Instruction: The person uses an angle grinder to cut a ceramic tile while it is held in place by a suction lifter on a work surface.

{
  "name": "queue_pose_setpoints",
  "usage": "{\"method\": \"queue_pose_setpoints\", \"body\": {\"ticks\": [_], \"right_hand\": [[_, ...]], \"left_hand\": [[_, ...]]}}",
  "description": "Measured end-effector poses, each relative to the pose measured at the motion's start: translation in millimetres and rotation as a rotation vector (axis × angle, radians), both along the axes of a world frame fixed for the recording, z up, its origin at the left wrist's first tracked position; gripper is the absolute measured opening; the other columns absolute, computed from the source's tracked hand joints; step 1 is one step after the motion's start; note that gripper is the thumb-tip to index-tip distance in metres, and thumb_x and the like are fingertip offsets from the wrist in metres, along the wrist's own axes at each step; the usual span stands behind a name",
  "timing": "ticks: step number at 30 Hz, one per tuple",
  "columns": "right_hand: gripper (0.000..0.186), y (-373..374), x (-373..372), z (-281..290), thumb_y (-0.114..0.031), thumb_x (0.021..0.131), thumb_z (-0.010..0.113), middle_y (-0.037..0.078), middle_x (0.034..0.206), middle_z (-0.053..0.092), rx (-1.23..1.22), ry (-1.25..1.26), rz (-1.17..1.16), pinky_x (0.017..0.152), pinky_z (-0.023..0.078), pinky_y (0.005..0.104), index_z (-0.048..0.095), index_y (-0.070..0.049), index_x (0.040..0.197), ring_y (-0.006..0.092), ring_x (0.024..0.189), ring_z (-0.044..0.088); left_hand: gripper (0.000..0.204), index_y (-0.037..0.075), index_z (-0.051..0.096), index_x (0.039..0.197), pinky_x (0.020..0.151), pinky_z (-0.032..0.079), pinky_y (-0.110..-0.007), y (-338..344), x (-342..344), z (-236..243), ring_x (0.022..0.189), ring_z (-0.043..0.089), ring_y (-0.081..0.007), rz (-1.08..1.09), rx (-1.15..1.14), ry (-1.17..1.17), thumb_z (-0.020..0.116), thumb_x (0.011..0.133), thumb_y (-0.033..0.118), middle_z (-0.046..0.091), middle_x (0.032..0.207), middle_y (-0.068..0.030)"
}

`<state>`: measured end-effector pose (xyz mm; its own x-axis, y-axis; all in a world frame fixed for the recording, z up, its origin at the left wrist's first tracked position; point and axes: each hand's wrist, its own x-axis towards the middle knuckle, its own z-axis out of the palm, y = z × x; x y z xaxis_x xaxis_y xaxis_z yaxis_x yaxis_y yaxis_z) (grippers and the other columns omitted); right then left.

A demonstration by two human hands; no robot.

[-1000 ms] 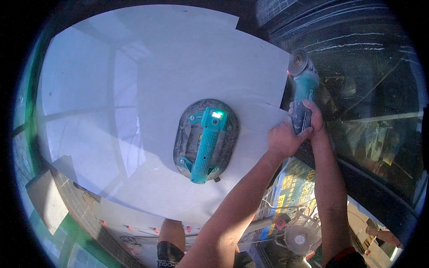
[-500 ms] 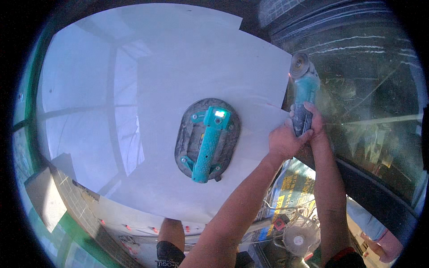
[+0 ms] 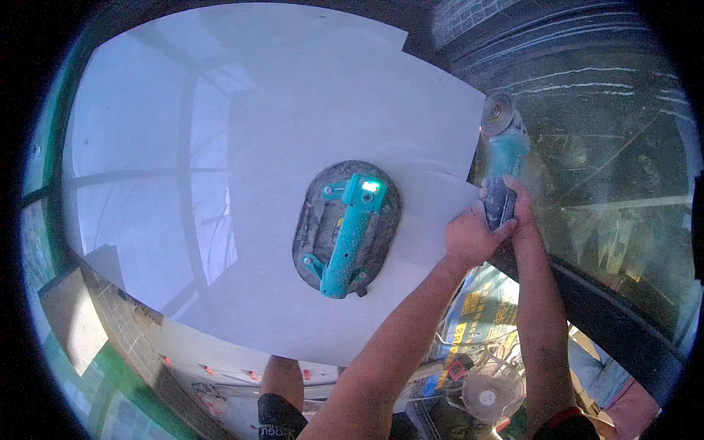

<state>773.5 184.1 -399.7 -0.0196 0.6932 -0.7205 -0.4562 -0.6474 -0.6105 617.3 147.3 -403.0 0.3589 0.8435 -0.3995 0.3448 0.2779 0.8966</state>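
Observation:
Both my hands grip a teal and dark angle grinder (image 3: 507, 152) by its rear body, my left hand (image 3: 473, 233) below and my right hand (image 3: 518, 202) on its right side. Its disc (image 3: 497, 114) is at the right edge of a large glossy white slab (image 3: 279, 110), with a small orange glint at the contact and dusty haze around the tool. A dark oval suction lifter (image 3: 312, 231) with a teal handle and lit display lies on the slab, left of my hands.
Dark glass (image 3: 616, 161) with white streaks lies to the right, beside a black beam (image 3: 601, 301). Below are a fan-like round object (image 3: 484, 389), cables and printed bags. A pale block (image 3: 70, 323) and green frame sit left. Another person's clothing (image 3: 627, 407) shows lower right.
The grinder and both my hands have moved slightly down and right in the view, and the dust haze has thickened. The other person's clothing has come into view at lower right.

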Motion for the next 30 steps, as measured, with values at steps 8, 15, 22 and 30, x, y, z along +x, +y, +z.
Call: {"method": "queue_pose_setpoints", "body": {"ticks": [8,15,22,30], "right_hand": [[0.043,-3.5,4.5,-1.2,-0.038,0.088,0.057,0.014,0.087,0.065,-0.028,0.034,0.003,0.067,0.055,0.0359,0.058,0.002,0.103,0.0251,0.072,0.064],[0.043,-3.1,3.5,-3.2,-0.039,0.088,0.058,0.013,0.086,0.064,-0.011,0.012,0.044,0.066,0.055,0.0362,0.058,0.001,0.101,0.0254,0.070,0.064],[0.041,-9.2,14.4,-12.5,-0.038,0.088,0.057,0.013,0.087,0.066,-0.003,0.033,0.065,0.066,0.054,0.0341,0.059,0.001,0.103,0.0227,0.071,0.065],[0.047,-9.0,5.4,-5.5,-0.043,0.087,0.058,0.013,0.087,0.064,-0.007,-0.015,0.053,0.065,0.053,0.0337,0.058,0.002,0.101,0.0229,0.070,0.063]], "left_hand": [[0.084,-0.005,0.056,0.112,0.078,0.052,-0.048,1.1,-2.1,5.8,0.086,0.066,-0.0399,-0.019,-0.020,-0.001,0.056,0.079,0.072,0.067,0.092,-0.0249],[0.088,-0.006,0.052,0.116,0.081,0.051,-0.048,0.3,-4.4,4.1,0.090,0.066,-0.0392,-0.029,-0.040,-0.011,0.056,0.077,0.073,0.066,0.097,-0.0260],[0.088,-0.007,0.052,0.113,0.080,0.051,-0.048,-1.1,-4.7,6.6,0.089,0.066,-0.0394,-0.057,-0.057,0.007,0.056,0.078,0.074,0.066,0.094,-0.0257],[0.084,-0.006,0.053,0.112,0.080,0.051,-0.046,-3.3,-6.9,7.4,0.088,0.066,-0.0395,-0.057,-0.064,0.003,0.058,0.077,0.071,0.066,0.094,-0.0245]]}}
